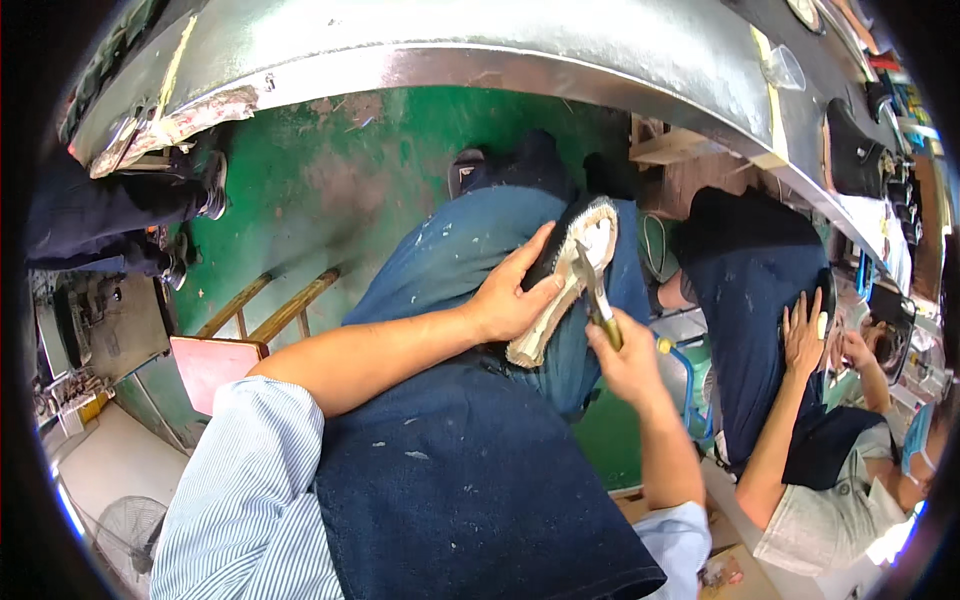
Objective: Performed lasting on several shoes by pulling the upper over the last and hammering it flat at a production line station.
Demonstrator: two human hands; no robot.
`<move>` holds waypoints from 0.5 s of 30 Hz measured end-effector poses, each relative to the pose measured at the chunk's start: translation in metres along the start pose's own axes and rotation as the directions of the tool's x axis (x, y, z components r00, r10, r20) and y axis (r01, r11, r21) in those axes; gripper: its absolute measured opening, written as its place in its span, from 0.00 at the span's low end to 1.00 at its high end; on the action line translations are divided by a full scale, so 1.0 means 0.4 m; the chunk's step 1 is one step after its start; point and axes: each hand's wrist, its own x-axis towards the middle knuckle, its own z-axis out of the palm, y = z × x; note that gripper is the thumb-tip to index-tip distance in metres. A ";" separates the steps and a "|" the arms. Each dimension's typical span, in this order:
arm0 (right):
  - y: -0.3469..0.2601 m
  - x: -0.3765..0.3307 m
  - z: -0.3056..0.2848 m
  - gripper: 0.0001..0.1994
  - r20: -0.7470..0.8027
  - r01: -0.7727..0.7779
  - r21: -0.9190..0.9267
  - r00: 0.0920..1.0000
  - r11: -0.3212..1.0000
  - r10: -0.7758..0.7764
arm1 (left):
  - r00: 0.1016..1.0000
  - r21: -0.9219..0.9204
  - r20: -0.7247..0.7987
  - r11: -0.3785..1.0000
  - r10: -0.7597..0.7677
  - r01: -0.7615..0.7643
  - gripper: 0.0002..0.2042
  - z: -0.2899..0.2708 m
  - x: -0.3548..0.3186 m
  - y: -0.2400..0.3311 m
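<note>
A black shoe upper [566, 287] lies bottom-up across my thigh in blue jeans. Its underside is pale with a ragged light edge, and a white patch shows toward the far end. My left hand [515, 295] grips its left side, thumb over the rim and fingers partly hidden beneath. In my right hand [627, 358] is a metal hand tool with a yellowish handle [605, 322]. The tool's dark, narrow head reaches the underside near the white patch; whether it touches cannot be made out. A dark blue apron [470, 480] covers my lap.
A metal-edged workbench [400, 60] curves across the far side. At my left stands a wooden-legged stool with a pink top [215, 370]. A co-worker [830, 500] sits close on my right, hands at work; another person's legs [120, 215] show far left. A fan [130, 530] stands lower left.
</note>
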 end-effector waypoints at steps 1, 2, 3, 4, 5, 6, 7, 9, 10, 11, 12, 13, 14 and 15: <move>0.016 -0.003 0.023 0.11 -0.085 0.185 -0.063 0.978 0.981 -0.189 | 0.999 0.073 -0.002 0.996 0.051 -0.051 0.36 -0.001 0.001 -0.005; 0.028 -0.007 0.020 0.11 -0.076 0.262 -0.101 0.960 0.960 -0.270 | 0.997 0.123 -0.005 0.990 0.071 -0.070 0.35 -0.002 0.001 -0.009; 0.022 -0.004 0.018 0.12 -0.064 0.337 -0.135 0.935 0.932 -0.348 | 0.996 0.177 -0.008 0.981 0.087 -0.084 0.35 -0.006 -0.005 -0.012; -0.012 -0.008 -0.012 0.12 0.112 0.083 0.046 0.990 0.995 -0.088 | 0.995 0.228 0.008 0.969 0.102 -0.101 0.36 -0.008 -0.014 -0.004; -0.043 -0.004 -0.048 0.12 0.324 -0.208 0.172 0.935 0.963 0.144 | 0.995 0.236 0.014 0.966 0.102 -0.102 0.36 -0.010 -0.016 0.001; -0.042 0.006 -0.068 0.12 0.405 -0.307 0.310 0.899 0.900 0.167 | 0.997 0.191 0.011 0.978 0.082 -0.083 0.35 -0.006 -0.018 0.010; -0.036 0.010 -0.053 0.11 0.376 -0.272 0.454 0.922 0.848 0.094 | 0.998 0.147 0.006 0.987 0.064 -0.064 0.35 -0.003 -0.013 0.017; 0.043 0.002 0.067 0.12 0.182 -0.117 0.510 0.983 0.852 0.026 | 0.996 0.158 0.028 0.984 0.079 -0.082 0.35 -0.007 -0.006 0.023; 0.040 -0.009 0.102 0.13 0.097 -0.084 0.535 0.995 0.841 0.037 | 0.986 0.255 0.077 0.953 0.151 -0.166 0.35 -0.009 -0.004 0.021; 0.043 -0.020 0.127 0.14 0.029 -0.042 0.558 0.999 0.829 0.032 | 0.967 0.346 0.129 0.904 0.221 -0.252 0.34 -0.010 0.002 0.022; 0.045 -0.034 0.147 0.15 0.020 -0.047 0.648 0.999 0.760 0.045 | 0.966 0.346 0.133 0.903 0.221 -0.255 0.34 -0.011 0.004 0.032; 0.048 -0.045 0.157 0.16 0.012 -0.050 0.729 0.998 0.683 0.061 | 0.970 0.419 0.170 0.879 0.171 -0.229 0.32 -0.011 0.005 0.043; 0.067 -0.053 0.141 0.15 0.121 -0.140 0.802 0.990 0.581 0.073 | 0.972 0.489 0.204 0.848 0.118 -0.206 0.30 -0.009 0.006 0.056; 0.082 -0.055 0.119 0.15 0.112 -0.135 0.807 0.991 0.575 0.075 | 0.969 0.560 0.237 0.807 0.062 -0.189 0.28 -0.012 0.007 0.065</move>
